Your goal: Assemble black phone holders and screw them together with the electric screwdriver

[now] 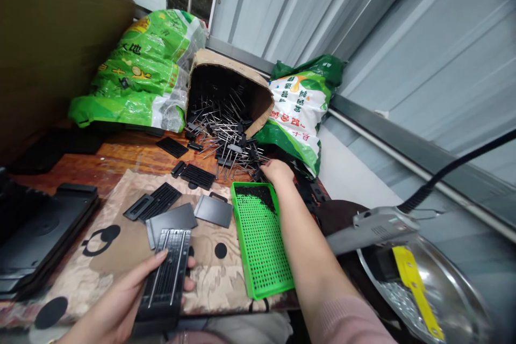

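Note:
My left hand (137,285) is closed around a ribbed black plastic bracket (167,269) with two thin metal rods along it, held above the front of the table. At the right edge of a heap of metal rods with black plastic ends (226,140), my right hand (278,171) has its fingers drawn together. What its fingertips hold, if anything, is hidden. Beneath my right forearm lies a green perforated tray (262,247) with small black pieces (258,193) at its far end. Flat black plastic plates (213,209) and ribbed pieces (197,176) lie on the cloth between my hands.
The heap spills from a tipped cardboard box (231,62), between a green bag (141,70) and a green-and-white bag (298,107). Larger black parts (48,231) are stacked at left. On the right, a grey corded tool (379,226) rests by a metal bowl (455,290) holding a yellow-handled tool (417,290).

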A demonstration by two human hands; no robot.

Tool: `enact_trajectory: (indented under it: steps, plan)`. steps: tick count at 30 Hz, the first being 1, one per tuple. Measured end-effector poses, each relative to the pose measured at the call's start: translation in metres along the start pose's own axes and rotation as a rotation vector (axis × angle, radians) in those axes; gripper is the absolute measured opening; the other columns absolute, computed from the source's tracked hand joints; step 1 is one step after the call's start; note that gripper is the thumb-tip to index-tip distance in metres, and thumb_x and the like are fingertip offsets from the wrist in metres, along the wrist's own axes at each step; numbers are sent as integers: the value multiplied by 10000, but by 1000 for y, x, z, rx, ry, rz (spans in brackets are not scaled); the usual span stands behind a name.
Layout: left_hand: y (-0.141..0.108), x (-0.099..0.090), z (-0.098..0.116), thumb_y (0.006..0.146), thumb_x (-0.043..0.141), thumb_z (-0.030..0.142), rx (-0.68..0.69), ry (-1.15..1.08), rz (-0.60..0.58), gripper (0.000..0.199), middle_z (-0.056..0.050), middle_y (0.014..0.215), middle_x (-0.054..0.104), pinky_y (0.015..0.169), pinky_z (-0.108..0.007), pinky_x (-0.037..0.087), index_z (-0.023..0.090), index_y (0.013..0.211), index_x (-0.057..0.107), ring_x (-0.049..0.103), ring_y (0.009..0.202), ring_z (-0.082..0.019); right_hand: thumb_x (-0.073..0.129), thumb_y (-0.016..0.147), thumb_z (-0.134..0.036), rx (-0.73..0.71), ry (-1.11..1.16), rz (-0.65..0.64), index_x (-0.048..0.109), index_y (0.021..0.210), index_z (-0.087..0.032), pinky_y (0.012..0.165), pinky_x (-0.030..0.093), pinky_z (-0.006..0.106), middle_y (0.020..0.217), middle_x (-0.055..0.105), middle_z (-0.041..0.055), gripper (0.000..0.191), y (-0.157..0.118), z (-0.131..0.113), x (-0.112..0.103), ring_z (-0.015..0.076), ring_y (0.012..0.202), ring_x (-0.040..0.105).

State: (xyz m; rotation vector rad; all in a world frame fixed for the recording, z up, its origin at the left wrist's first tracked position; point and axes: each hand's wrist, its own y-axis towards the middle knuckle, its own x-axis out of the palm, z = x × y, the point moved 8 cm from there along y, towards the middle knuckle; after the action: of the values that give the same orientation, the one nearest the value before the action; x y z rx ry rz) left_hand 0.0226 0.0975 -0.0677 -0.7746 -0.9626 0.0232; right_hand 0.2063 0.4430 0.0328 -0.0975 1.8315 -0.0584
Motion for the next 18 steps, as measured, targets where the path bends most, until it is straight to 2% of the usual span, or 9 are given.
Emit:
enact_trajectory:
  steps: [2, 5, 8, 11, 14, 18]
  plan:
    - [-1, 2, 0, 725, 702, 472, -11, 39, 35, 560, -183, 839, 736, 625, -293, 527, 54, 1096, 671, 682, 662, -235, 686, 752, -485, 40, -28, 8, 587, 1143, -158, 937, 446, 494, 1169, 620, 126, 519, -6, 11, 3, 274, 1088, 583]
    - [0, 4, 0, 693, 738, 454, -9, 103, 91, 569, -169, 802, 737, 599, -294, 524, 59, 1095, 663, 669, 623, -229, 793, 614, -481, 36, -20, 27, 561, 1200, -175, 915, 456, 458, 1117, 652, 145, 701, -10, 15, 13, 308, 1075, 598]
    - [1, 4, 2, 654, 774, 445, 32, 151, 158, 585, -146, 791, 739, 584, -311, 533, 88, 1100, 651, 656, 579, -222, 730, 716, -440, -2, 27, 76, 556, 1205, -203, 911, 468, 427, 1109, 654, 92, 571, -3, 21, 11, 254, 1053, 607]
    - [-1, 2, 3, 640, 774, 478, 57, 188, 226, 598, -148, 799, 740, 579, -336, 548, 101, 1086, 645, 669, 584, -241, 602, 849, -404, 26, 90, 180, 522, 1238, -189, 939, 456, 473, 1220, 583, 91, 452, 8, 43, -5, 237, 1096, 570]
    - [-4, 2, 8, 594, 804, 469, 104, 255, 314, 589, -163, 820, 740, 597, -364, 567, 101, 1027, 648, 702, 666, -295, 568, 879, -377, 78, 178, 252, 503, 1254, -184, 937, 463, 484, 1259, 548, 98, 426, 18, 70, -15, 240, 1107, 557]
    - [-5, 15, 21, 492, 861, 446, 162, 327, 366, 600, -149, 844, 743, 589, -365, 578, 142, 957, 633, 711, 781, -351, 560, 889, -359, 70, 344, 252, 533, 1206, -172, 868, 510, 438, 1201, 575, 86, 369, 24, 89, -11, 212, 1027, 592]
